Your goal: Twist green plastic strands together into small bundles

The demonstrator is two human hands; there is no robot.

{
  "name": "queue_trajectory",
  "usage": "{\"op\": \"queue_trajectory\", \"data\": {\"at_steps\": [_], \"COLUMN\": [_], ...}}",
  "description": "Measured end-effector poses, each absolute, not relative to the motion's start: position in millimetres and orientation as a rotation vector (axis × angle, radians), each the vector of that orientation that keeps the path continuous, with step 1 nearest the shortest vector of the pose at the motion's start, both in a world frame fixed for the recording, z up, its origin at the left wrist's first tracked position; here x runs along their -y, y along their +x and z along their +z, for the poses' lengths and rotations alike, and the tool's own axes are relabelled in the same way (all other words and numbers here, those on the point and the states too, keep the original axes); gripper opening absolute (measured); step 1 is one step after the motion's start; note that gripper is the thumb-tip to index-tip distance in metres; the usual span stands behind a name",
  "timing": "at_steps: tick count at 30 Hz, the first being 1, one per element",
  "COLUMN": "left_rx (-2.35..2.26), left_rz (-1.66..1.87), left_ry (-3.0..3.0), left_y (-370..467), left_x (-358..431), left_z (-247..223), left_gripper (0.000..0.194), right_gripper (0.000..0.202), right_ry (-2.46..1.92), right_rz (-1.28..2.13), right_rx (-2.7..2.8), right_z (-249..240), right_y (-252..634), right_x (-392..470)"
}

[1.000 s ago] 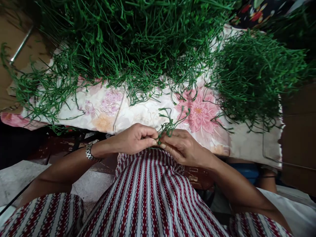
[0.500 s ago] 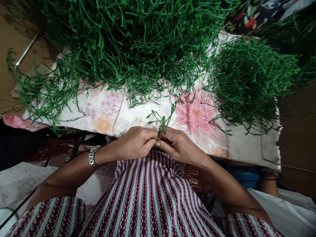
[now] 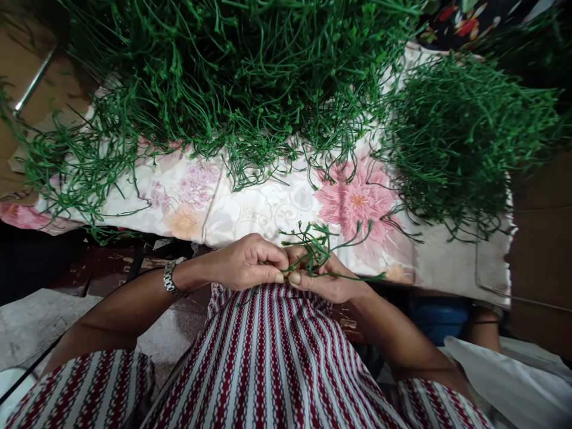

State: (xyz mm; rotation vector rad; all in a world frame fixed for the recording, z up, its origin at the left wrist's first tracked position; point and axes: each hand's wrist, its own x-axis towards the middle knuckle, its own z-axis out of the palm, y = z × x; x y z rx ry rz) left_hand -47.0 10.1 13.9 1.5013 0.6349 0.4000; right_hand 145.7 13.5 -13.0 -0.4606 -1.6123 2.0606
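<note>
Close to my lap, both hands meet over the near edge of a flower-printed cloth [image 3: 263, 211]. My left hand [image 3: 250, 263] is closed in a pinch, thumb against forefinger, on a thin green branching stem [image 3: 316, 245]. Fingertip to fingertip with it, my right hand [image 3: 333, 283] pinches the same stem, whose forked sprigs spread over the right fingers. A short green end hangs below my left hand. Just where the fingers meet, the detail is too small to make out. The stem resembles those in the large heap [image 3: 232, 77] beyond.
A second pile of green stems [image 3: 465, 140] lies at the right, and loose stems [image 3: 89, 170] at the left. A metal rod [image 3: 36, 80] is near brown cardboard [image 3: 15, 50]. Dark floral fabric [image 3: 465, 27] shows top right. Below the cloth's right side sits something blue [image 3: 440, 319].
The held stem's sprigs have swung from upright to leaning right across my right hand. Both hands have shifted slightly toward my body and stay together. The view has moved a little.
</note>
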Motion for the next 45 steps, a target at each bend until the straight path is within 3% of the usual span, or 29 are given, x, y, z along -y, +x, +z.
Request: {"op": "queue_trajectory", "data": {"at_steps": [10, 19, 27, 31, 37, 41, 45], "left_rx": [-0.611, -1.067, -1.276, -0.922, -0.527, -0.901, -1.131], "left_rz": [0.396, 0.636, 0.813, 0.544, 0.193, 0.479, 0.805], "left_ry": [1.251, 1.495, 1.807, 1.987, 1.857, 1.535, 1.272], "left_y": [-58, -40, -30, -43, -53, -55, -48], "left_x": [-14, -13, -1, -6, -11, -23, -34], "left_z": [11, 13, 5, 19, 32, 28, 22], "left_gripper": [0.012, 0.019, 0.018, 0.019, 0.02, 0.013, 0.015], "right_gripper": [0.033, 0.023, 0.026, 0.031, 0.017, 0.024, 0.025], "right_ry": [-0.477, -0.896, -1.006, -0.833, -0.242, -0.407, -0.812], "right_rz": [2.198, 1.626, 1.585, 1.47, 1.49, 1.393, 1.272], "right_rx": [1.417, 1.739, 1.805, 2.158, 2.659, 2.531, 2.029], "right_z": [-9, -11, -12, -8, 12, 21, 17], "right_y": [150, 141, 137, 146, 161, 168, 165], "right_x": [-12, -15, -12, -10, -14, -28, -36]}}
